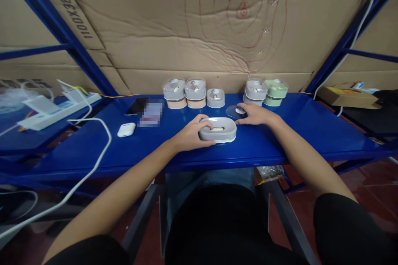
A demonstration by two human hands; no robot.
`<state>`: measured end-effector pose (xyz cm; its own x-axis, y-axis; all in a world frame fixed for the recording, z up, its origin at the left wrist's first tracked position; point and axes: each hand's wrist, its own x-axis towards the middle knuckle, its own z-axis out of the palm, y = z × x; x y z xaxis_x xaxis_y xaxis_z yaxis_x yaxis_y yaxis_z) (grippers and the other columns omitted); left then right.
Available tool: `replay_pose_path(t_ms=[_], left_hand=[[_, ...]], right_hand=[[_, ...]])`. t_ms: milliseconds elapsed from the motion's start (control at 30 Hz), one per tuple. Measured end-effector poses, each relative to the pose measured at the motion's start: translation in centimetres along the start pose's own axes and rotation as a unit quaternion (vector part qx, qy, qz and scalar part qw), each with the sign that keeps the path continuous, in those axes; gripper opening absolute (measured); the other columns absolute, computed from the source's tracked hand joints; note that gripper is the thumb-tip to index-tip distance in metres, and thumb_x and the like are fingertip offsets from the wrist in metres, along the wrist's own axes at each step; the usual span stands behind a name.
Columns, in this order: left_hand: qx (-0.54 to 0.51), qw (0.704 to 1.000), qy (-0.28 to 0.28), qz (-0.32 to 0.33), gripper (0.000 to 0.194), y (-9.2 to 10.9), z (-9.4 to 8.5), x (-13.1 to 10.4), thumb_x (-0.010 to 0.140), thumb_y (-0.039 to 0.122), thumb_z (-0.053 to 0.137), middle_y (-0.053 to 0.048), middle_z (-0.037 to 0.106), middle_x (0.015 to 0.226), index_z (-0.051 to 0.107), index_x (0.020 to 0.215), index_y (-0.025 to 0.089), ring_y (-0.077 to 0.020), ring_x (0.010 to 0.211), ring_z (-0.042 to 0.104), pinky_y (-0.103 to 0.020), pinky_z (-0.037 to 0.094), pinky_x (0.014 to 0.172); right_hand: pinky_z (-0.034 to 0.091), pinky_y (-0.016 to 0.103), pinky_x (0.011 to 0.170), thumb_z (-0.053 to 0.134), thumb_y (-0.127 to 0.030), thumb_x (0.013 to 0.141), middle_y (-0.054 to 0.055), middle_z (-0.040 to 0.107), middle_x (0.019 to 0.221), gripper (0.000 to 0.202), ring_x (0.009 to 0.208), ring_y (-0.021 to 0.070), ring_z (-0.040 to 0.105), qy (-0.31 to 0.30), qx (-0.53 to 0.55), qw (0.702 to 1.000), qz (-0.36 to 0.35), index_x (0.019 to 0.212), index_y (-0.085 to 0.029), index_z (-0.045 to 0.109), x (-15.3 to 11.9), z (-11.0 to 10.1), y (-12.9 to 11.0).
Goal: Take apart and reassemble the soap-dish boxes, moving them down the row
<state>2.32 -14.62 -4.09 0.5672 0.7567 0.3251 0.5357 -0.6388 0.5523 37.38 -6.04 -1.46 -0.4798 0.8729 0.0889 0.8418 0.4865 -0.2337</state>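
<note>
Head cam, only view here. Person sits at a glossy blue metal shelf (280, 140) w/ blue uprights either side & big sheets of brown cardboard (192, 37) as the back wall, red scribbles on it. Floor underneath looks reddish tile.

Landmark = the grey oval case (217, 129), lying flat near the front edge of the shelf, about mid. Left hand (190, 133) is curled round its left end, thumb on top, fingers wrapped on the side, so it's got hold of it. Right hand (255, 114) is just behind-right of the case, fingers half spread & flat-ish, fingertips resting on a clear lid (235, 112) that lies on the shelf just behind the case. Not a full grip, more a touch.

Further behind the case, along the cardboard: row of boxed cases (195, 92) w/ clear tops, and right of those a stack incl. a green one (275, 91). Left of the case: white earbud case (126, 129), dark phone (137, 106), a blurred card. Far left, white power strip (59, 109) w/ white cable (102, 149) looping off the front.
</note>
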Motion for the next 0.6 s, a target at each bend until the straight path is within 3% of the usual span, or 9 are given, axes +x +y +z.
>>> replay_pose_path(t_ms=[167, 300, 467, 600], left_hand=[[0.046, 0.999, -0.024, -0.004, 0.072, 0.5, 0.2, 0.0, 0.095, 0.058, 0.083, -0.016, 0.059, 0.165, 0.064, 0.157, 0.027, -0.0419, 0.154, 0.062, -0.061, 0.049, 0.134], [0.068, 0.998, -0.015, -0.008, 0.092, 0.4, 0.7, 0.0, 0.094, 0.049, 0.081, -0.024, 0.050, 0.180, 0.045, 0.174, 0.019, -0.0478, 0.170, 0.048, -0.066, 0.040, 0.140], [-0.093, 0.994, 0.022, -0.049, 0.132, -1.0, 1.2, 0.6, 0.078, 0.049, 0.099, -0.026, 0.056, 0.175, 0.025, 0.183, 0.022, -0.0469, 0.165, 0.056, -0.067, 0.045, 0.137], [-0.166, 0.985, 0.026, -0.045, 0.143, -1.9, 1.3, 1.0, 0.069, 0.044, 0.107, -0.026, 0.064, 0.168, 0.025, 0.184, 0.027, -0.0470, 0.160, 0.061, -0.073, 0.047, 0.134]], right_hand=[[0.061, 0.066, 0.113, 0.085, -0.072, 0.087, 0.027, 0.076, 0.146, 0.095, 0.128, 0.0494, 0.076, 0.079, 0.028, 0.996, -0.019, 0.160, -0.013, 0.066, -0.5, -0.9, -1.6], [0.060, 0.065, 0.113, 0.084, -0.069, 0.088, 0.022, 0.077, 0.145, 0.090, 0.127, 0.0455, 0.074, 0.160, 0.103, 0.978, -0.089, 0.161, -0.017, 0.067, -1.0, -1.3, -3.9], [0.057, 0.063, 0.120, 0.090, -0.066, 0.085, 0.015, 0.074, 0.152, 0.089, 0.135, 0.0414, 0.071, 0.107, 0.143, 0.960, -0.216, 0.162, -0.027, 0.069, -1.3, -0.2, -6.8], [0.056, 0.061, 0.121, 0.092, -0.064, 0.085, 0.013, 0.073, 0.151, 0.090, 0.137, 0.0397, 0.071, 0.057, 0.143, 0.955, -0.255, 0.166, -0.031, 0.068, -0.8, 1.1, -7.9]])
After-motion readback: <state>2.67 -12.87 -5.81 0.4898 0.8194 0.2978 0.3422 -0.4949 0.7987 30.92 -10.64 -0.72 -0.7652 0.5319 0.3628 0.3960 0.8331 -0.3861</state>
